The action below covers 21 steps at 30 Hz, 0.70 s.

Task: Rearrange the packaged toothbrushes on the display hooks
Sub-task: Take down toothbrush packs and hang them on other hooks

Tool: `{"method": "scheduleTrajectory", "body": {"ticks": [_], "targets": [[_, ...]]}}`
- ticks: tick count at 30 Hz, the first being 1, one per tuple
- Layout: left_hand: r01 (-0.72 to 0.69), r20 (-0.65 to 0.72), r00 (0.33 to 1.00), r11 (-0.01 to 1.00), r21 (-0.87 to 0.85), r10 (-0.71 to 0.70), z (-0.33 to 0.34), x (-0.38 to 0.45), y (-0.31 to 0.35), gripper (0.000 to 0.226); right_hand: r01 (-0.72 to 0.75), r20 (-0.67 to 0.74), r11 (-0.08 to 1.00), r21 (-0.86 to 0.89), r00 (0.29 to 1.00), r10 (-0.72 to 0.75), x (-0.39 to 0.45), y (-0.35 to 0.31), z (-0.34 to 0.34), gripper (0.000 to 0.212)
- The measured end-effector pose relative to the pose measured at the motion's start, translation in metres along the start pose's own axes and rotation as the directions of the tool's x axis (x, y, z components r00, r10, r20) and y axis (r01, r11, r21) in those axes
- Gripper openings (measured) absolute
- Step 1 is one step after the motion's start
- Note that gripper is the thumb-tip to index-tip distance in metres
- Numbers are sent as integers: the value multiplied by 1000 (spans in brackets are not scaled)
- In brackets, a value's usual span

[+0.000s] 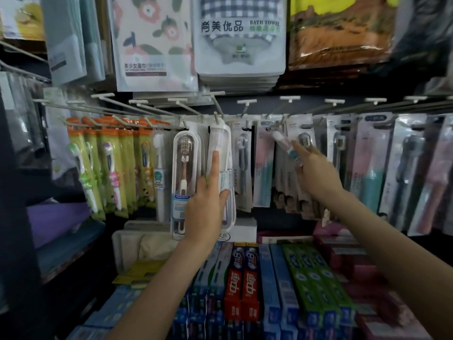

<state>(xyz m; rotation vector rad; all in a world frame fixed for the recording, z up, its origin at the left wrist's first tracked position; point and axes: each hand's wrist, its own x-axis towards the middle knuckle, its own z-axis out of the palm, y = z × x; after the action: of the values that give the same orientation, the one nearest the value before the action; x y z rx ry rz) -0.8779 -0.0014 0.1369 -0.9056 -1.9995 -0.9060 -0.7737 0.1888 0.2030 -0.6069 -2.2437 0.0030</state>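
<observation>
1. Left hand [208,200]: index finger straight up along clear toothbrush case [221,173], thumb pressing its right edge; relaxed, flat, not clenched.
2. Case hanging from hook [215,116] just above fingertip; long axis vertical.
3. Right hand [316,173]: pinching small toothbrush pack [285,146], tilted up-left from fingertips toward hanging packs [245,163].
4. Judgement: right hand nearer next hook, up-left of fingers.

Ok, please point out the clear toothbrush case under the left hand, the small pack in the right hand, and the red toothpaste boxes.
Clear toothbrush case [219,137], head view, upper front.
Small pack [291,153], head view, its middle.
Red toothpaste boxes [241,285], head view, top face.
</observation>
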Motion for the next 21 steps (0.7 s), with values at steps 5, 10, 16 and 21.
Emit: {"method": "scheduleTrajectory", "body": {"ticks": [5,10,16,21], "targets": [[18,24,1000,1000,-19,-18,1,0,3,82,-78,38,927,367,997,68,-3,-8,9,60],[24,23,999,1000,-10,-24,-2,0,2,81,-242,163,635,733,970,182,-2,-15,19,58],[40,19,999,999,22,-41,-2,-2,2,82,-185,23,780,598,976,215,2,-21,39,59],[56,23,998,998,20,-56,3,-2,4,80,-135,-110,958,255,980,167,3,-21,47,71]]}}
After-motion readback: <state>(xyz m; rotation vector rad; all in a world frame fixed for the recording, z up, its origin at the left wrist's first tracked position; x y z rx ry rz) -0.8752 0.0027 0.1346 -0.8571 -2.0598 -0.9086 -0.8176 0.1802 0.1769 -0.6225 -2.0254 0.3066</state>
